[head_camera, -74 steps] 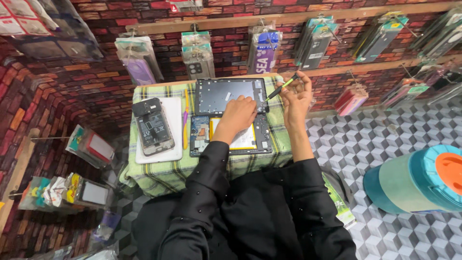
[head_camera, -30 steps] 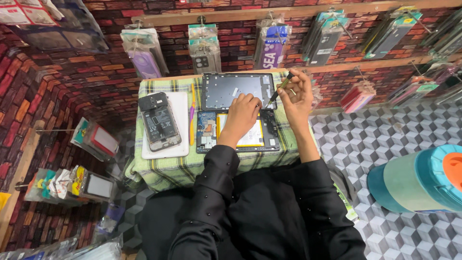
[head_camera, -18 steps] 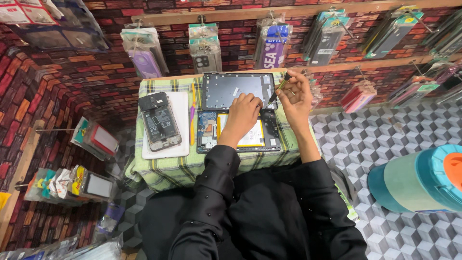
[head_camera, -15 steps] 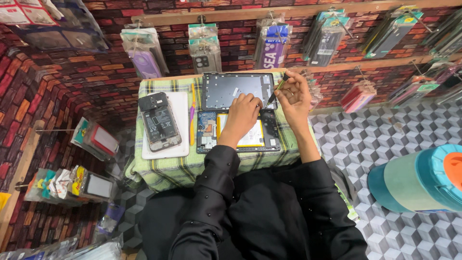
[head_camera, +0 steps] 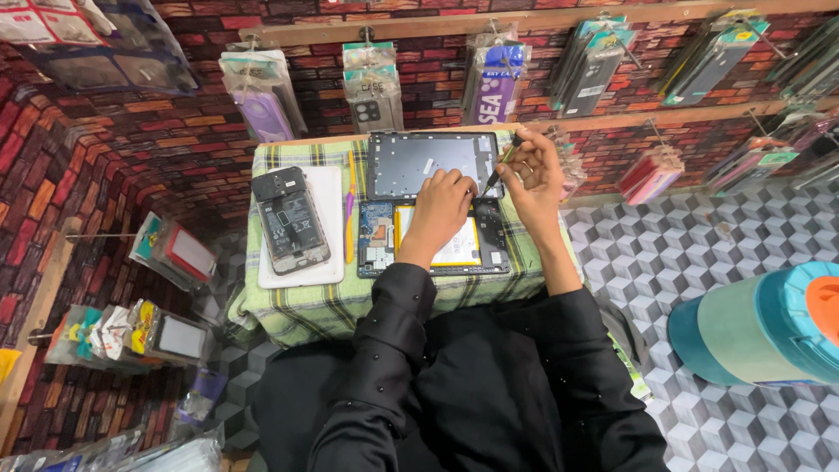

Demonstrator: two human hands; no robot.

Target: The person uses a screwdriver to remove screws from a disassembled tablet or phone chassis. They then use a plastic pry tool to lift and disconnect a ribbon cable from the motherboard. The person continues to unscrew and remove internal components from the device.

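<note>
Tool [head_camera: 500, 166] in right hand [head_camera: 533, 179]: thin, green plastic-looking handle, dark tip.
Under left hand [head_camera: 440, 210]: opened tablet [head_camera: 434, 239], matt circuit boards, smooth pale-yellow battery with slight sheen.
Just beyond fingertips: tablet back [head_camera: 433, 163], grey, matt, metal or plastic, cannot tell.
Left of grip: opened phone [head_camera: 289, 220], dark matt insides, on smooth white mat [head_camera: 329, 229].
Below all: checked green woven cloth [head_camera: 288, 306], soft, creased.
Sleeves [head_camera: 384, 350]: black matt fabric.
Beyond: glossy clear plastic packets [head_camera: 371, 86].
</note>
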